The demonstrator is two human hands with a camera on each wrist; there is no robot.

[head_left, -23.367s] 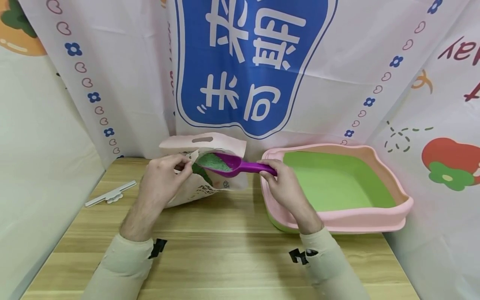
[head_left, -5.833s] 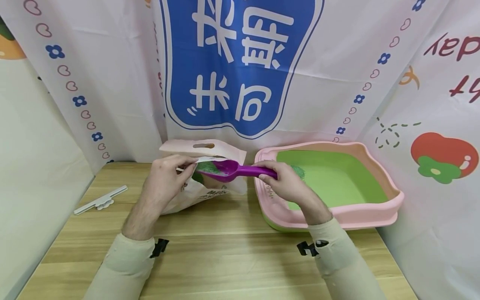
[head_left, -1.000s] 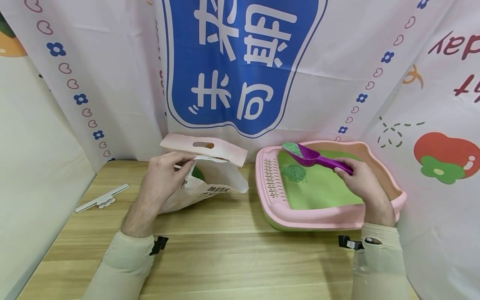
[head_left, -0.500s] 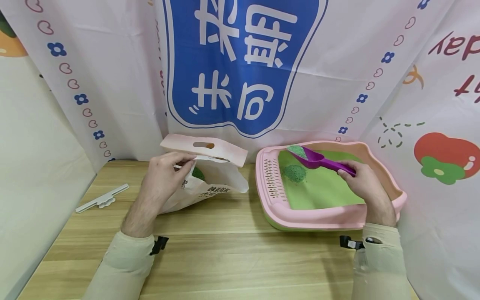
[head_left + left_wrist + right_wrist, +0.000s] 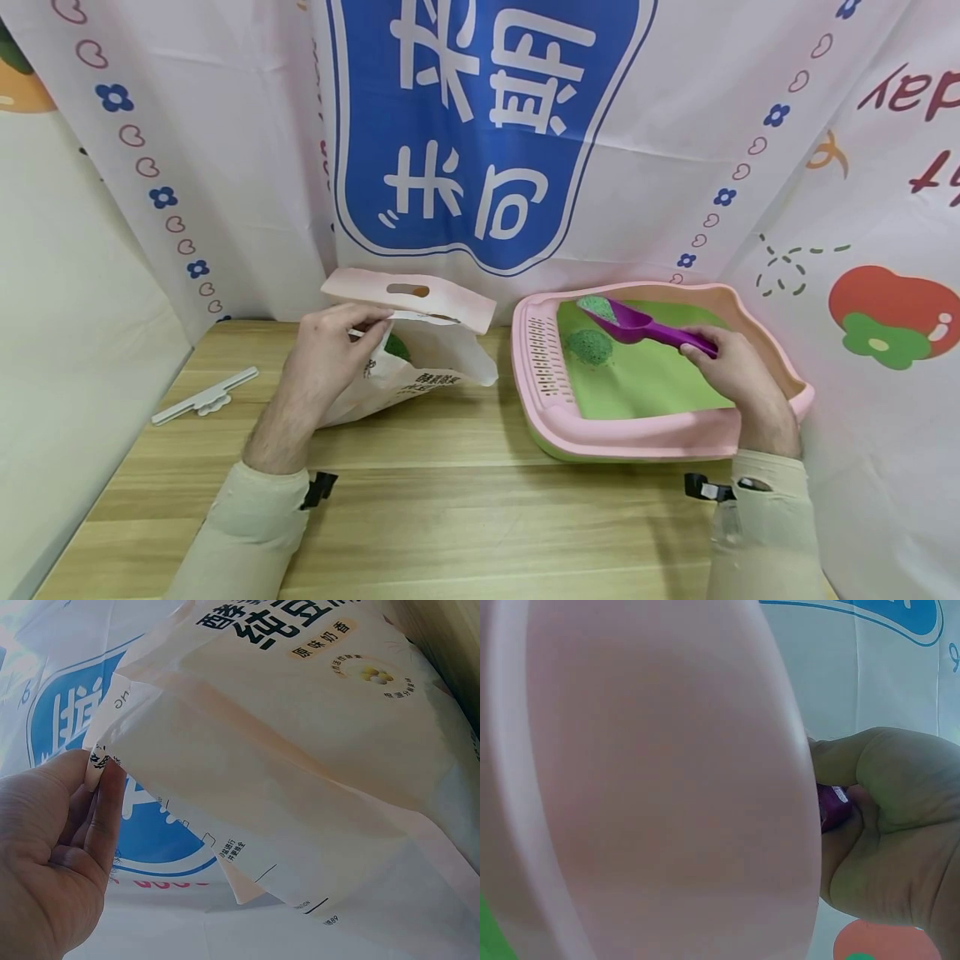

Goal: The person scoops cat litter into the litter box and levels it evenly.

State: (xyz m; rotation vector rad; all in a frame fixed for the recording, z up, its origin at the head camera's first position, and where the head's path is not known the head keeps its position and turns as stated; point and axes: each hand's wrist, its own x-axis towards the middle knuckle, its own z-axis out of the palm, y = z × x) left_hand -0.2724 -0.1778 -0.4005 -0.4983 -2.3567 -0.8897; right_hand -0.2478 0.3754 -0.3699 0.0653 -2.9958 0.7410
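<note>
My right hand (image 5: 738,367) grips the handle of a purple scoop (image 5: 633,325), held over a litter box (image 5: 637,437) with a pink rim and green base. Green cat litter (image 5: 597,308) fills the scoop's front. Below it, a small pile of the same green litter (image 5: 591,347) lies on the box floor. In the right wrist view the pink wall (image 5: 667,780) hides most of the scoop. My left hand (image 5: 326,354) pinches the mouth edge of a pale paper litter bag (image 5: 420,379), keeping it apart; green litter shows inside. The left wrist view shows thumb and fingers on the bag's corner (image 5: 97,761).
A white sealing clip (image 5: 206,397) lies on the wooden table (image 5: 465,525) at the left. Behind the bag and box hangs a printed cloth (image 5: 480,167), with more cloth walls on both sides. A pink grate (image 5: 550,358) lines the box's left end.
About six seconds ago the scoop was in the bag mouth; it is now over the box, still loaded. In the last second it has shifted slightly right and down. The left hand stays put.
</note>
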